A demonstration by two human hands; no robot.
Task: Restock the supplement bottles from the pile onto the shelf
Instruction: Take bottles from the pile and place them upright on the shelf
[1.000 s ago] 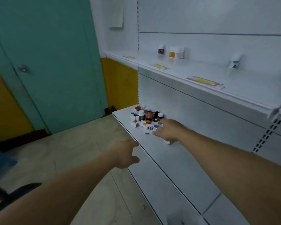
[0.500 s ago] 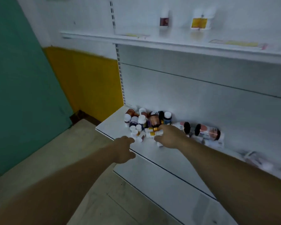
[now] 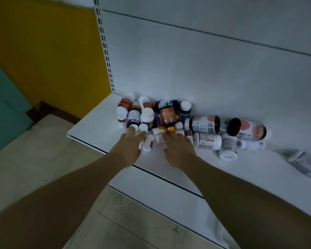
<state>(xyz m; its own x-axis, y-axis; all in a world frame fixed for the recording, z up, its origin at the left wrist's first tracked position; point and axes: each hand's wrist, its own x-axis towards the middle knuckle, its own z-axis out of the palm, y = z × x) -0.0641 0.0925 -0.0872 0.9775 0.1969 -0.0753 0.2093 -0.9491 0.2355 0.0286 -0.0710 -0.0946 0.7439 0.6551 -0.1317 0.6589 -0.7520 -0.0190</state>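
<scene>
A pile of supplement bottles [image 3: 167, 115] lies against the back panel on the low white shelf [image 3: 90, 128]. Most bottles are on their sides, with white caps. An orange-brown bottle [image 3: 167, 116] stands out in the middle; a large white bottle with a black cap [image 3: 246, 129] lies to the right. My left hand [image 3: 128, 147] reaches into the pile's front edge, fingers stretched over a small white bottle [image 3: 147, 143]. My right hand [image 3: 178, 150] lies beside it, fingers extended and touching small bottles under the orange-brown one. Neither hand visibly grips a bottle.
The white back panel [image 3: 205, 69] rises behind the pile, with a slotted upright [image 3: 106, 51] at its left end. A yellow wall [image 3: 52, 51] and teal door [image 3: 2, 105] stand to the left. Tiled floor [image 3: 43, 168] lies below. More blurred bottles [image 3: 302, 160] lie further right.
The view has dropped and closed in on the pile; the upper shelf has left the frame. My left hand has moved up from the shelf edge into the bottles, beside my right hand.
</scene>
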